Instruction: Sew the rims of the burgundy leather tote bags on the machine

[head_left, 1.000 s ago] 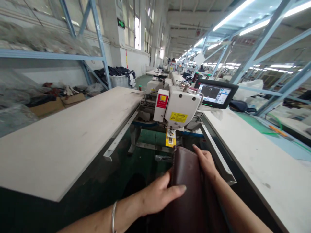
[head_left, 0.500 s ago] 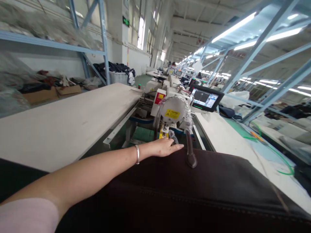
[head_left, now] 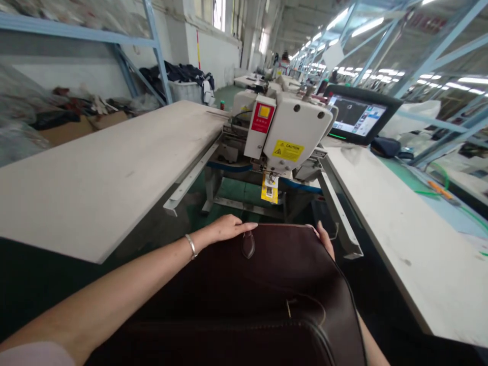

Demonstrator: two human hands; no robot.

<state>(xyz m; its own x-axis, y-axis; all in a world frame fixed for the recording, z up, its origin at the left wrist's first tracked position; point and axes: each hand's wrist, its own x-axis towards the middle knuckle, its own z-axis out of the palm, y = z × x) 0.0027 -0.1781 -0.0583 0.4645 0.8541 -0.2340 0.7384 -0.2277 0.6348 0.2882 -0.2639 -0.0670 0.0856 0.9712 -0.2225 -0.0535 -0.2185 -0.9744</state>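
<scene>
A dark brown leather bag point(head_left: 274, 284) fills the lower middle of the view, its top edge toward the white sewing machine point(head_left: 285, 132). My left hand point(head_left: 224, 229) grips the bag's top edge at the left, beside a small leather tab point(head_left: 248, 244). My right hand point(head_left: 325, 240) holds the top edge at the right, mostly hidden behind the leather, with only a few fingers showing. The machine's needle area and a yellow tag point(head_left: 269, 187) hang just beyond the bag.
White tabletops flank the machine on the left point(head_left: 95, 173) and right point(head_left: 381, 203), with metal rails along the gap. A touchscreen panel point(head_left: 358, 118) stands at the right. Cardboard boxes and cloth lie on the left shelving point(head_left: 76, 117). More workstations recede behind.
The bag has dropped lower and away from the camera. My left hand has pulled back from the machine to the bag's top edge, and my right hand shows again at the right edge.
</scene>
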